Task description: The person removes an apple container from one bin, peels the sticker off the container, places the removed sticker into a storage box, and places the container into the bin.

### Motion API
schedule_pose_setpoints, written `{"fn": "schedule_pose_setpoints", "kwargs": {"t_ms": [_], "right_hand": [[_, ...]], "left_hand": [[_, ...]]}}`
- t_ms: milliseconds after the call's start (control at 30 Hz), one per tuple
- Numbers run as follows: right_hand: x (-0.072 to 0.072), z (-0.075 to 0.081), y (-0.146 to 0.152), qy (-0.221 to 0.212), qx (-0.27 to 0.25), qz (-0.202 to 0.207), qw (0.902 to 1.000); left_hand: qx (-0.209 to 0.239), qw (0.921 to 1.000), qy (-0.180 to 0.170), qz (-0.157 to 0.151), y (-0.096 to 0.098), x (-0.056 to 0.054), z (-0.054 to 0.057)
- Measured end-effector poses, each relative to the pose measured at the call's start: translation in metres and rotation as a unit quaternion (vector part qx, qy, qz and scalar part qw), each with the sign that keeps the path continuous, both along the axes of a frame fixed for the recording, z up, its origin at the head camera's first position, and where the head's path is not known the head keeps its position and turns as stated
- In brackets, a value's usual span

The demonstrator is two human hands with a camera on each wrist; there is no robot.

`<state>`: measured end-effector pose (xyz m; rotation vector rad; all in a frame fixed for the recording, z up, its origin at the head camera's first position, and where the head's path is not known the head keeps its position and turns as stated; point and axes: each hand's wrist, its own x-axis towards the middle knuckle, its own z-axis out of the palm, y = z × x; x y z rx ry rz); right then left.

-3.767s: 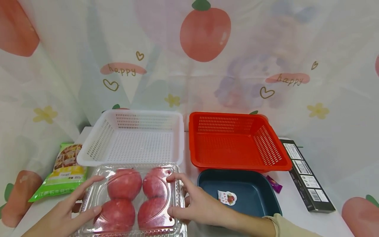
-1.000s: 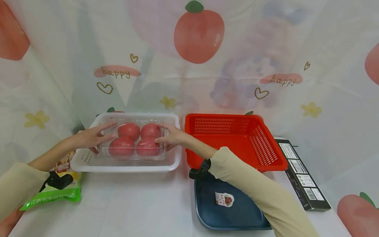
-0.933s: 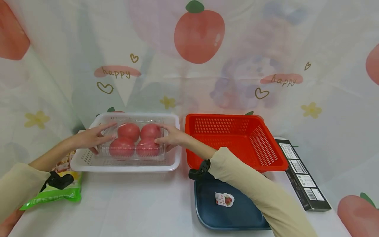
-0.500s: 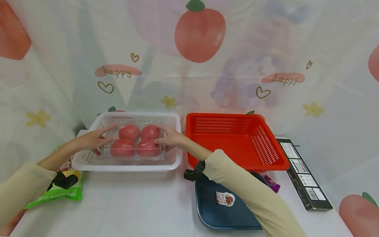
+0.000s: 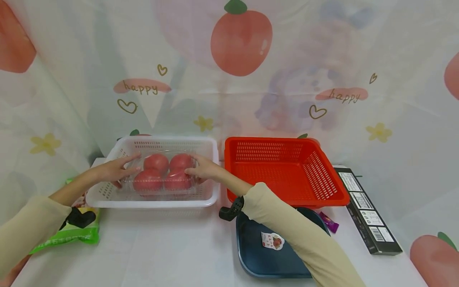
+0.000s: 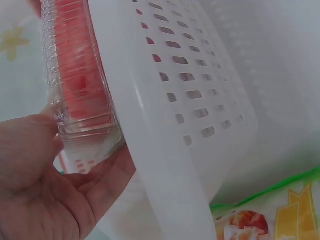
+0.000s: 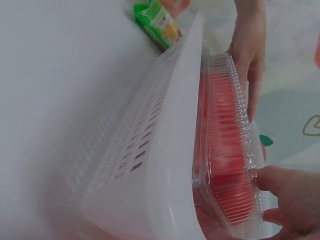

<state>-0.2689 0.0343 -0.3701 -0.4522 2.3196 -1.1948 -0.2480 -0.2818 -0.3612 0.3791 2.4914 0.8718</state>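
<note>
A clear plastic clamshell box point(image 5: 164, 186) with several red apple-like fruits point(image 5: 147, 179) is held over the white slotted basket point(image 5: 157, 204). My left hand point(image 5: 112, 169) grips the box's left end, thumb near the lid edge and fingers reaching underneath, as the left wrist view shows. At the other end my right hand point(image 5: 206, 168) grips the side with thumb and fingers. Both wrist views show the box point(image 7: 227, 145) standing above the basket's rim point(image 7: 172, 150). Its underside is hidden, so I cannot tell whether it touches the basket floor.
Right of the white basket stands a red basket point(image 5: 265, 183), with a dark blue tray point(image 5: 251, 255) bearing a sticker in front. A purple wrapped packet point(image 5: 328, 221) and a long black box point(image 5: 369, 213) lie farther right. A green food bag point(image 5: 86, 235) lies partly under my left arm.
Since the earliest frame, both hands have carried the clamshell box from the table's front up over the white basket. During the last second it has shifted only slightly; both grips stay.
</note>
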Motion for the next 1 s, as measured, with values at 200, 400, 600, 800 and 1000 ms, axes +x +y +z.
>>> {"fn": "schedule_pose_setpoints", "kwargs": {"t_ms": [200, 400, 600, 800, 1000], "right_hand": [[-0.001, -0.001, -0.002, 0.014, 0.017, 0.021, 0.9995], [0.002, 0.000, -0.008, 0.018, 0.077, 0.044, 0.9959], [0.006, 0.001, -0.011, 0.015, 0.138, 0.080, 0.9871], [0.007, 0.001, -0.014, 0.022, 0.149, 0.096, 0.9840], [0.010, 0.001, -0.015, 0.103, 0.208, 0.097, 0.9679]], "left_hand": [[-0.008, 0.9999, 0.005, -0.006, -0.001, -0.001, -0.002], [-0.014, 0.9998, -0.007, -0.016, 0.000, -0.001, -0.006], [-0.031, 0.9994, -0.010, -0.016, 0.001, -0.003, -0.008], [-0.047, 0.9988, -0.006, -0.011, 0.003, -0.004, -0.007], [-0.064, 0.9980, -0.001, -0.005, 0.005, -0.003, -0.006]]}}
